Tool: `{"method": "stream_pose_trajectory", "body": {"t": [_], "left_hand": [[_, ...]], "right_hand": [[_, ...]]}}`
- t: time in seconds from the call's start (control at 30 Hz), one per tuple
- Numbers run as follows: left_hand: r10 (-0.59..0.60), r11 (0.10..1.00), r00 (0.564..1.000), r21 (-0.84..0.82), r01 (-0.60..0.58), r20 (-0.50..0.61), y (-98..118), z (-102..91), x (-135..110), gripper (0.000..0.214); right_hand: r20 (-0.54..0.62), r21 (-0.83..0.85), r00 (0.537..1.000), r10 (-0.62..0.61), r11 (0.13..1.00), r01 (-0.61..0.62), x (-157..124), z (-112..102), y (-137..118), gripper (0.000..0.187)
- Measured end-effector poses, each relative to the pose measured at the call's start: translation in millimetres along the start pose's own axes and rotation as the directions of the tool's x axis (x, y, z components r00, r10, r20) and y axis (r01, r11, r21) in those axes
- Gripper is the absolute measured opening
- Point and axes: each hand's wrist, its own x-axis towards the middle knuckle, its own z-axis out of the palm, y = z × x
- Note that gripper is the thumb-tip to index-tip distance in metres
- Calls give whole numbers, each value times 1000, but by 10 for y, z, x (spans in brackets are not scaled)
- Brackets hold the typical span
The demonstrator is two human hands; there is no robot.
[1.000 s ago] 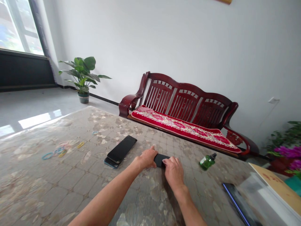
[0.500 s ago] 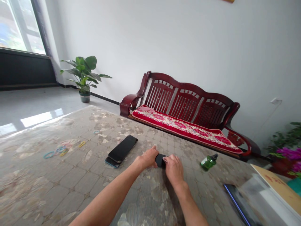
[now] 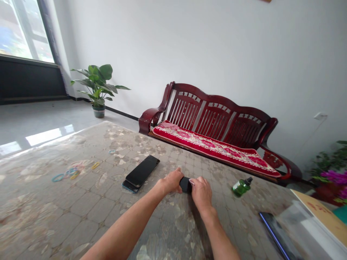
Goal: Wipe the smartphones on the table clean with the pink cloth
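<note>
With the dark slab [image 3: 185,185] as the dial's centre and twelve at the far side, the left hand [image 3: 172,181] sits at nine o'clock, thumb and fingers closed on that end. The right hand [image 3: 202,190] is just past three, gripping the opposite end with its thumb against the slab. Much of the slab is hidden by the fingers — whether it touches the patterned tabletop [image 3: 89,202] or is raised a little, one cannot tell.

Toward half past nine, near the left hand, a black phone [image 3: 142,170] lies overlapping a lower phone [image 3: 130,187] whose bluish edge shows. Farther out at nine are small coloured rings [image 3: 74,173], a yellow ring [image 3: 95,165] just beside them. At three stands a green bottle [image 3: 241,187] with a black top, well apart from the right hand; toward four lies a blue-edged device [image 3: 279,234], beside a clear container [image 3: 300,220]. Beyond the table, at one o'clock — a red-brown wooden bench [image 3: 200,94] with a red floral cover [image 3: 208,142].
</note>
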Motion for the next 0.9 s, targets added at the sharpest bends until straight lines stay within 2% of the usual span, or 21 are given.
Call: {"method": "stream_pose_trajectory", "body": {"t": [0.13, 0.2, 0.33, 0.4, 0.5, 0.63, 0.7, 0.8, 0.9], "left_hand": [[0, 1000, 1000, 1, 0, -7, -3, -10, -19, 47], [-4, 1000, 1000, 1, 4, -6, 0, -11, -23, 48], [-11, 1000, 1000, 7, 11, 0, 9, -7, -10, 52], [-12, 1000, 1000, 10, 12, 4, 10, -4, 0, 53], [-13, 1000, 1000, 11, 13, 7, 7, -5, 4, 52], [-7, 1000, 1000, 6, 7, 3, -6, -8, -8, 52], [-5, 1000, 1000, 5, 5, 0, -12, -4, -10, 53], [-9, 1000, 1000, 5, 9, 4, -14, 4, -1, 54], [-18, 1000, 1000, 10, 18, 19, -3, 1, 15, 53]], "right_hand": [[-5, 39, 995, -103, 994, 103, -28, 16, -177, 24], [-9, 38, 996, -88, 995, 89, -57, -8, -91, 24], [-23, 16, 999, 31, 999, -31, -94, -60, 245, 26], [-27, 11, 997, 72, 997, -72, -100, -74, 309, 26], [-6, 32, 999, 44, 999, -44, -117, -72, 160, 27], [-4, 68, 997, -80, 995, 80, -187, -54, -160, 26], [-7, 54, 994, -107, 993, 107, -231, -54, -175, 25], [-20, 12, 997, -75, 997, 75, -284, -75, 36, 25], [-48, -34, 998, 30, 999, -31, -305, -103, 303, 27]]}}
